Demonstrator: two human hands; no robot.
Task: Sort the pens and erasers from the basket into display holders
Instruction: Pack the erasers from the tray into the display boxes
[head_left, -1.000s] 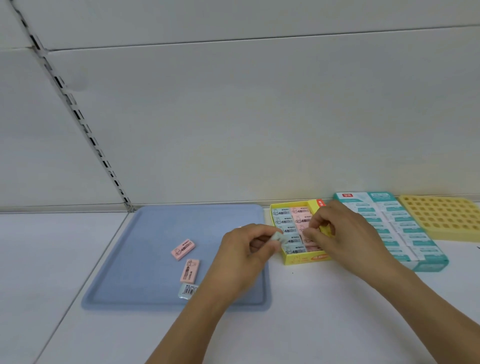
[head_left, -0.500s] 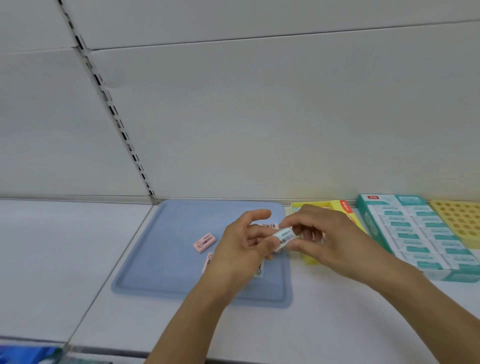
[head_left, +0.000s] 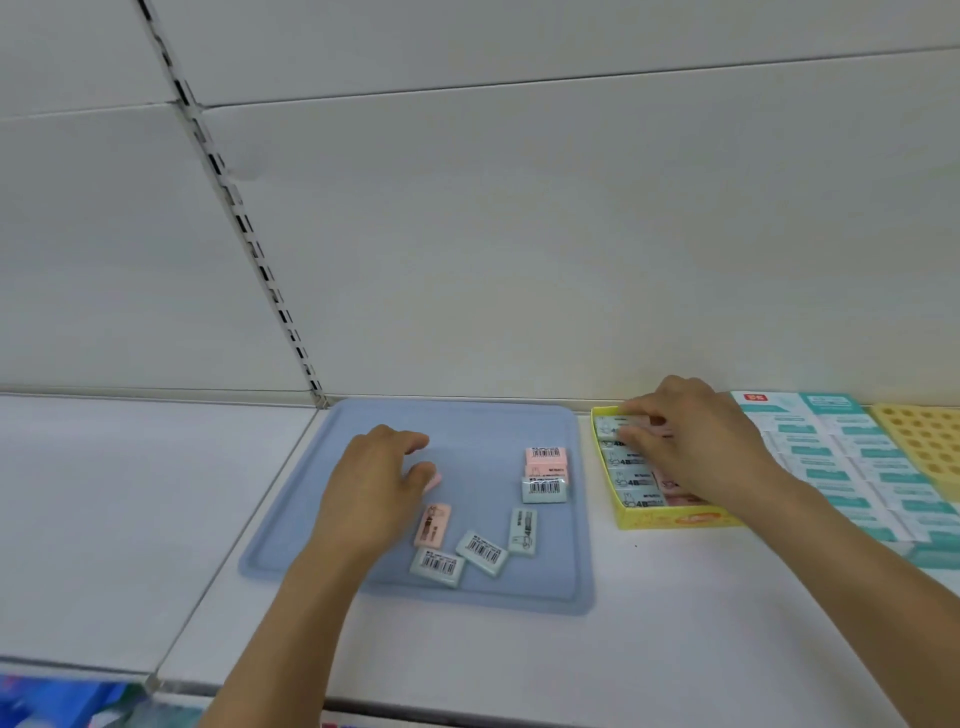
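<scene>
A blue tray lies on the white shelf with several loose erasers on it: a pink one, pale blue ones, and a small stack at the right. My left hand is down on the tray, its thumb and curled fingers round a pink eraser that is mostly hidden. My right hand is over the yellow eraser box, its fingertips holding a pale blue eraser at the box's far left corner. The box holds rows of pale blue and pink erasers.
A teal box of white erasers stands right of the yellow box. A yellow holder with round holes is at the far right. The shelf's back wall rises just behind, with a slotted upright. The shelf's front edge is near.
My right hand took the pale blue eraser from my left hand and carried it to the yellow box. My left hand dropped onto the tray at a pink eraser. The view shifted left.
</scene>
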